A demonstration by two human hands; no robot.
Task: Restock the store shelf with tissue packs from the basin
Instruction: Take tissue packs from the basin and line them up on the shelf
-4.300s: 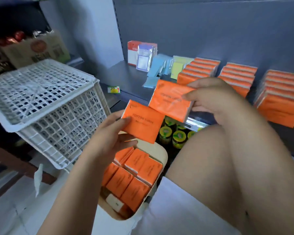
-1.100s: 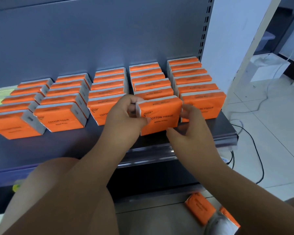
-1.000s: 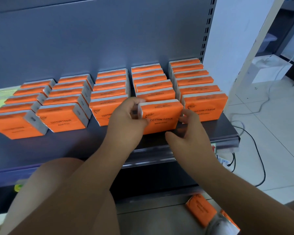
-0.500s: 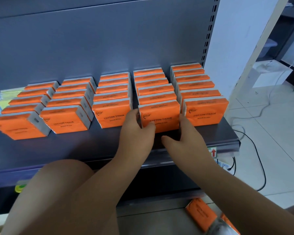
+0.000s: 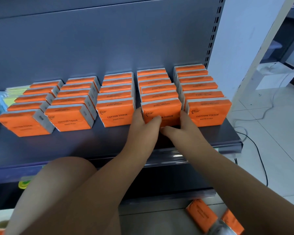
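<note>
Several rows of orange tissue packs stand on the grey shelf (image 5: 92, 143). The front pack (image 5: 166, 108) of the fourth row from the left stands on the shelf, close against the pack behind it. My left hand (image 5: 142, 123) holds its left side, fingers in the gap to the neighbouring row and thumb on its front face. My right hand (image 5: 182, 128) holds its right side, thumb low along the front edge. The basin is out of view.
Two loose orange packs (image 5: 201, 215) lie on the floor at the lower right. A black cable (image 5: 261, 160) runs over the floor tiles right of the shelf, near a white box (image 5: 275, 75). My knee (image 5: 58, 175) is in front of the shelf edge.
Both hands have set the pack down at the front of the fourth row and pushed it back against the row. At first I was lifting packs out of the basin.
</note>
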